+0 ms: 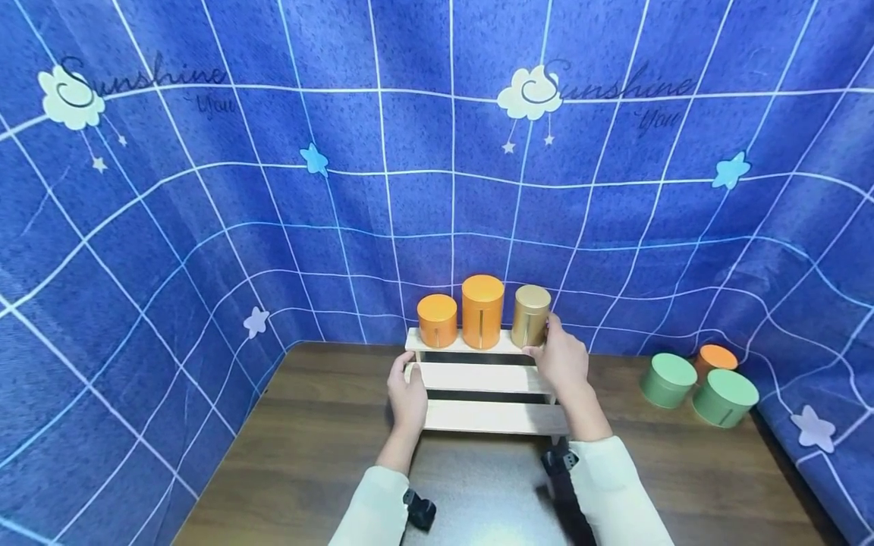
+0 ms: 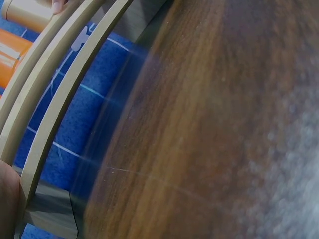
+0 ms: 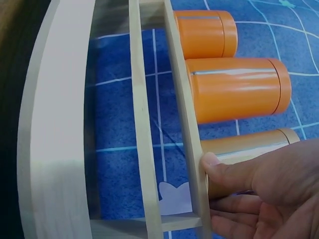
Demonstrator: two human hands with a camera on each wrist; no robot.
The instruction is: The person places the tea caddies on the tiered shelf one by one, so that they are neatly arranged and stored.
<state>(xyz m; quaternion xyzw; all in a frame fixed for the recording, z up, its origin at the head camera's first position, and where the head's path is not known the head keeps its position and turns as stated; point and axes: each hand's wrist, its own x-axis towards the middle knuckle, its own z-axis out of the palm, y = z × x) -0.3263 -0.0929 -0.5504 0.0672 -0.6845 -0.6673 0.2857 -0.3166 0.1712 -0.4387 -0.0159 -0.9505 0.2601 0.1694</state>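
Note:
A pale wooden three-step shelf [image 1: 492, 417] stands on the table. On its top step are a short orange canister [image 1: 437, 322], a taller orange canister [image 1: 482, 315] and a gold canister [image 1: 531, 312] at the right end. My left hand [image 1: 408, 398] holds the shelf's left end, thumb in front; only part of it shows at the left wrist view's edge. My right hand [image 1: 565, 360] grips the gold canister low on its right side. In the right wrist view the thumb [image 3: 217, 167] lies at the canister's base, against the top step's edge; the other fingers are partly hidden behind.
To the right on the brown wood-grain table [image 1: 307, 455] stand two green canisters [image 1: 668, 383] and another orange canister [image 1: 717, 356] behind them. A blue gridded curtain [image 1: 423, 197] hangs close behind the shelf and along both sides.

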